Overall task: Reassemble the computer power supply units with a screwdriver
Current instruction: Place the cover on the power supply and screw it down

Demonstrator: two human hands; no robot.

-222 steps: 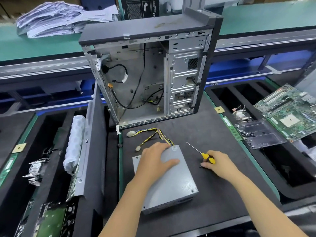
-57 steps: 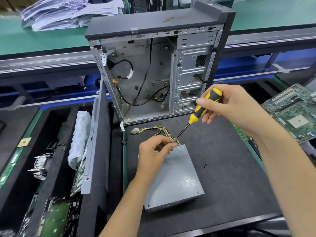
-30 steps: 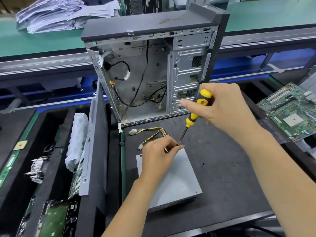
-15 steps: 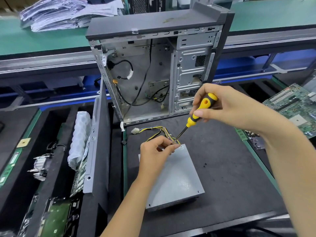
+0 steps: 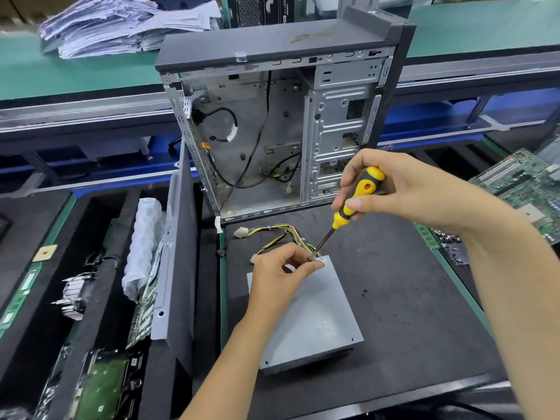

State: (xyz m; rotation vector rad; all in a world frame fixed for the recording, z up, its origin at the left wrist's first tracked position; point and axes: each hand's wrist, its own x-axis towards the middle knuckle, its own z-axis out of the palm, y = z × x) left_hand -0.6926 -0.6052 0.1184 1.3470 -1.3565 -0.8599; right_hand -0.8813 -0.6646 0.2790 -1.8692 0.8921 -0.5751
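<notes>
Grey power supply unit [image 5: 306, 310] lies flat on black tabletop [image 5: 409, 298], centre of frame. Right hand [image 5: 403, 189] fingers curled round yellow-black screwdriver [image 5: 354, 204], tip at unit's upper corner. Left hand [image 5: 278, 274] fingertips pinched at tip; screw itself too small to tell. Open computer case [image 5: 288, 122] stands behind.

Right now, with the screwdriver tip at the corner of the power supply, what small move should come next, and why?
Probably turn the screwdriver with the right hand: its tip meets the far corner of the power supply, where the left hand pinches beside it.

power supply [image 5: 306, 310]: matt grey metal | screwdriver [image 5: 357, 198]: glossy plastic | mat [image 5: 409, 313]: matt
</notes>
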